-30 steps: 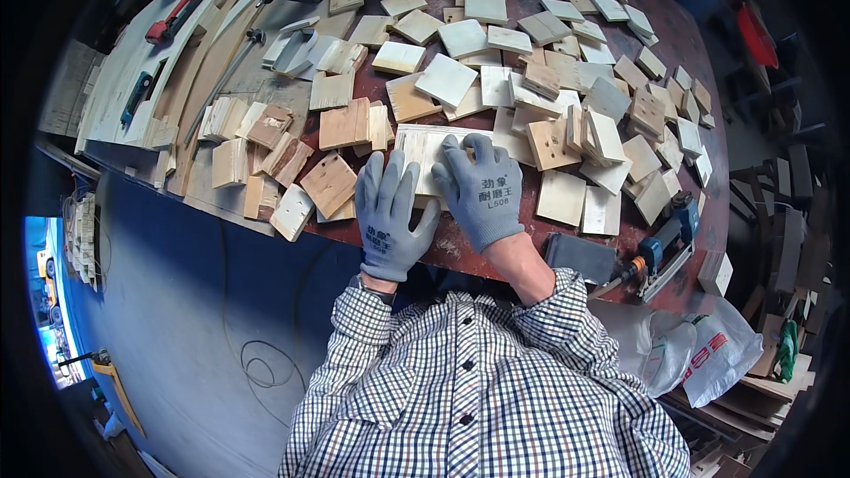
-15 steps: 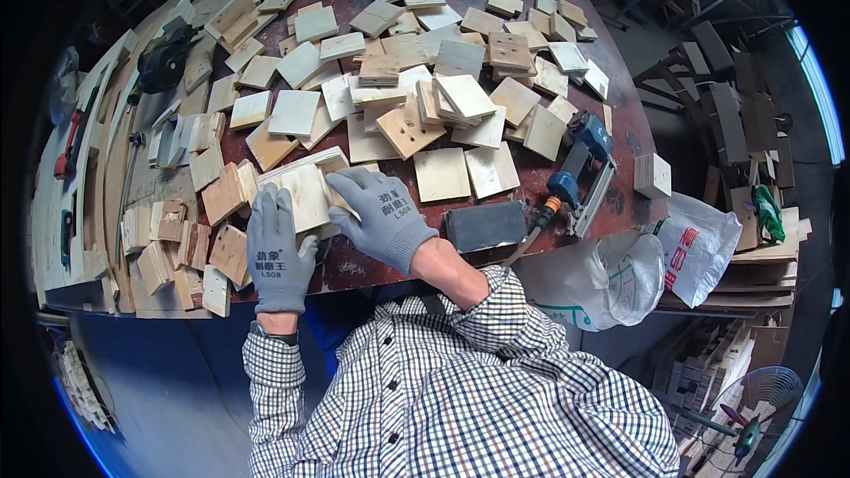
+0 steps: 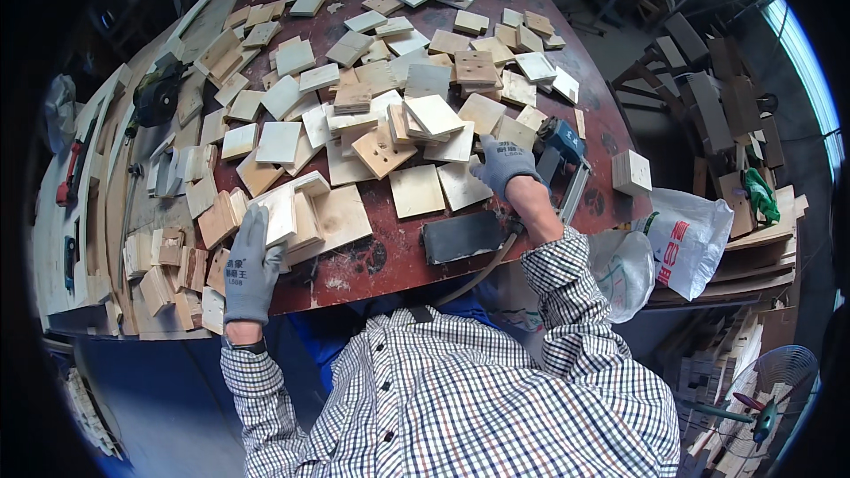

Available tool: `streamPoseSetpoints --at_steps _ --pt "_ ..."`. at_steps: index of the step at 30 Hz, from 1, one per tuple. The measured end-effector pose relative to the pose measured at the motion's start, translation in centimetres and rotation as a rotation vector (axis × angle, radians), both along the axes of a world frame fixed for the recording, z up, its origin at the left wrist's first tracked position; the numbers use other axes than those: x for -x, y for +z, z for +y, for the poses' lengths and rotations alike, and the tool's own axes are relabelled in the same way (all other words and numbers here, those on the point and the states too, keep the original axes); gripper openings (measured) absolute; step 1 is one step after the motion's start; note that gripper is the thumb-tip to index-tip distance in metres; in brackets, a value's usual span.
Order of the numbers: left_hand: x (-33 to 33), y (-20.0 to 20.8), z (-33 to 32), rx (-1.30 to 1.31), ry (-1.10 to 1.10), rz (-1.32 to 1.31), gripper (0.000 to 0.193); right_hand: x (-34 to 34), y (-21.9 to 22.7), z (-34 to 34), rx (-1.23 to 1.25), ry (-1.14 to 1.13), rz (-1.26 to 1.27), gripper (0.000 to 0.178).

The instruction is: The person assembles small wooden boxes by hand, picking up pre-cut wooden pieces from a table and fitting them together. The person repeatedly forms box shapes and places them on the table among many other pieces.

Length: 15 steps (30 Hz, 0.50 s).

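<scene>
My left hand (image 3: 251,270), in a grey work glove, grips the left end of a small group of pale wooden boards at the table's front edge. One flat square board (image 3: 341,218) lies under or behind upright wooden pieces (image 3: 297,212). My right hand (image 3: 509,162), also gloved, is at the right of the board pile, with its thumb apart and nothing seen in it. Its fingertips are close to a square wooden block (image 3: 515,132); contact cannot be made out. Just right of this hand lies a blue nail gun (image 3: 565,142), partly hidden by hand and forearm.
Many loose wooden squares (image 3: 416,192) are heaped across the dark red table (image 3: 372,257). A dark rectangular block (image 3: 459,236) and a hose (image 3: 482,274) lie near the front edge. White plastic bags (image 3: 686,243) hang at the right; a red-handled tool (image 3: 73,168) is far left.
My right hand has let go of the boards and moved right to near the nail gun. The left hand stays on the boards, whose upright pieces and flat board now show.
</scene>
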<state>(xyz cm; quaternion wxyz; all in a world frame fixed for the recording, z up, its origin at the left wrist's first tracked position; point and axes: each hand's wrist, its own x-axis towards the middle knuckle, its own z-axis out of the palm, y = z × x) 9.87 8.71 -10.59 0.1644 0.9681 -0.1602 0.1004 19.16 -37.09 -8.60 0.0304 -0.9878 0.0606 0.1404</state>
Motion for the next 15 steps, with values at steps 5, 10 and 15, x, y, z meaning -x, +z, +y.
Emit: streamPoseSetpoints --at_steps 5,10,15 --pt "0.9 2.0 -0.5 0.131 0.037 -0.208 0.053 -0.4 -2.3 1.6 -0.056 -0.047 -0.049 0.071" --pt "3.9 5.1 -4.6 0.163 -0.061 -0.461 0.045 -1.1 -4.8 1.7 -0.168 -0.07 -0.214 0.069" --pt "3.9 4.5 -12.1 0.209 -0.226 -0.243 0.05 -1.5 -3.9 -0.1 -0.432 -0.055 -0.411 0.05"
